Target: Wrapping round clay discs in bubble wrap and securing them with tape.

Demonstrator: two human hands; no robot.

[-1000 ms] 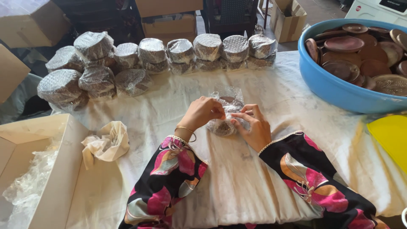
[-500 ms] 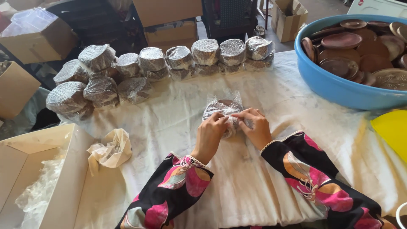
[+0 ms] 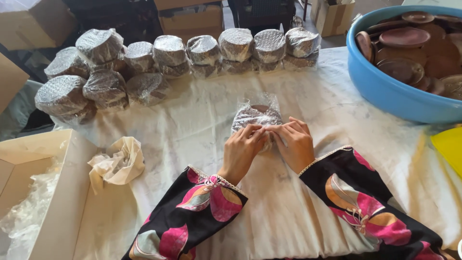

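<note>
A small stack of brown dishes in a clear plastic bag (image 3: 256,114) lies on the white cloth (image 3: 192,125) in the middle of the table. My left hand (image 3: 242,150) and my right hand (image 3: 292,144) both press on its near side, fingertips meeting over the plastic. The bag's open end sticks up at the far side, showing a brown rim. Both forearms wear black sleeves with pink flowers.
Several wrapped bundles (image 3: 168,50) line the table's far edge and pile up at the far left. A blue tub (image 3: 385,91) of brown dishes stands at the right. An open cardboard box (image 3: 53,192) with plastic sits at the near left, a crumpled cream cloth (image 3: 118,161) beside it.
The bundle was lifted off the cloth between both hands a second ago; it has come down and now lies flat under my fingertips. The view has also shifted slightly.
</note>
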